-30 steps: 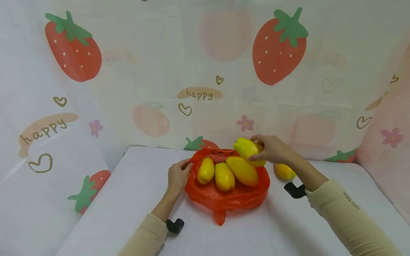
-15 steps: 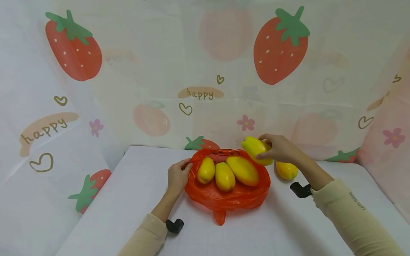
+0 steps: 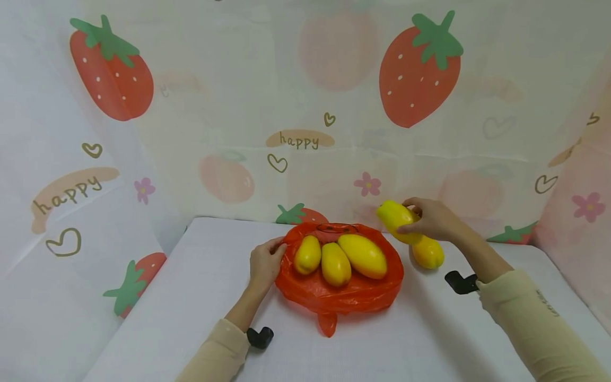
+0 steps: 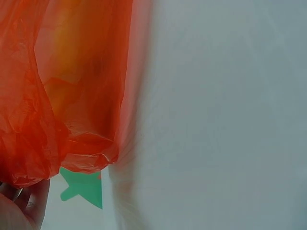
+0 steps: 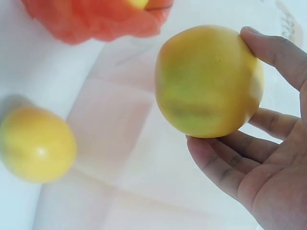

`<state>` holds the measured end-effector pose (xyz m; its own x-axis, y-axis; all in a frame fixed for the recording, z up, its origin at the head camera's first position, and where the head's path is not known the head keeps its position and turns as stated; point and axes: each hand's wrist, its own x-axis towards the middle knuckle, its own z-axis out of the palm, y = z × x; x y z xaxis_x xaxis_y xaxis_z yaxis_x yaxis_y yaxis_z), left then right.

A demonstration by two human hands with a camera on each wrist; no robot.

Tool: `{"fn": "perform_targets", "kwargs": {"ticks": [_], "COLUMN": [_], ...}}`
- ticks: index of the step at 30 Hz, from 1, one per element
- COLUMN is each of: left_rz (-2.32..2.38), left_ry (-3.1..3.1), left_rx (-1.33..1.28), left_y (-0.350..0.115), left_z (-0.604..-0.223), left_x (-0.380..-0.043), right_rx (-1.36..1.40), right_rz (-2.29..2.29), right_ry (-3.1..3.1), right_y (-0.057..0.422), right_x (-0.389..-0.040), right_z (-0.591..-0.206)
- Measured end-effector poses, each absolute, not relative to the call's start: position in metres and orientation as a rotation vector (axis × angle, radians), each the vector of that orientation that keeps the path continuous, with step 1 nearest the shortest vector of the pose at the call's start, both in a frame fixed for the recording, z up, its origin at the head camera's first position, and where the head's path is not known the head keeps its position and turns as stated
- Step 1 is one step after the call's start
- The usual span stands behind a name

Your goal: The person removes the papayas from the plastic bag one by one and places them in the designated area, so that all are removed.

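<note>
A red plastic bag sits with its mouth spread wide on the white table, and 3 yellow fruits lie in it. At its left rim my left hand pinches the plastic; in the left wrist view the fingertips are partly hidden by the bag. My right hand holds a yellow papaya in the air, to the right of the bag. Thumb and fingers grip it from opposite sides in the right wrist view, where the papaya shows a greenish patch.
Another yellow fruit rests on the table right of the bag, just below the held one. Black wrist-mounted pieces stick out near both cuffs. A strawberry-printed cloth walls the table's back and sides.
My right hand has carried the papaya rightward, from above the bag to beyond its right rim, near the fruit on the table. The left hand has stayed at the bag's rim.
</note>
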<state>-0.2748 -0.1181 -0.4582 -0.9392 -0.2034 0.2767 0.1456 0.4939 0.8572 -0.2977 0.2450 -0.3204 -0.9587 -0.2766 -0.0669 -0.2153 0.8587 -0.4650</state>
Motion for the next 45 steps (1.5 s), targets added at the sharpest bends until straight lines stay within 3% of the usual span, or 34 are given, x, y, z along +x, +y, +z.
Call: {"fn": "perform_targets", "kwargs": {"ticks": [45], "left_rz": [-1.444], "left_ry": [-2.400], "left_rx": [0.062], "left_y": [-0.122], "left_z": [-0.461], "left_x": [-0.274], "right_rx": [-0.130], "right_rz": [-0.650], "right_ry": [2.911], "right_y": [0.349], "right_x": [-0.308], "right_z": [-0.350]}}
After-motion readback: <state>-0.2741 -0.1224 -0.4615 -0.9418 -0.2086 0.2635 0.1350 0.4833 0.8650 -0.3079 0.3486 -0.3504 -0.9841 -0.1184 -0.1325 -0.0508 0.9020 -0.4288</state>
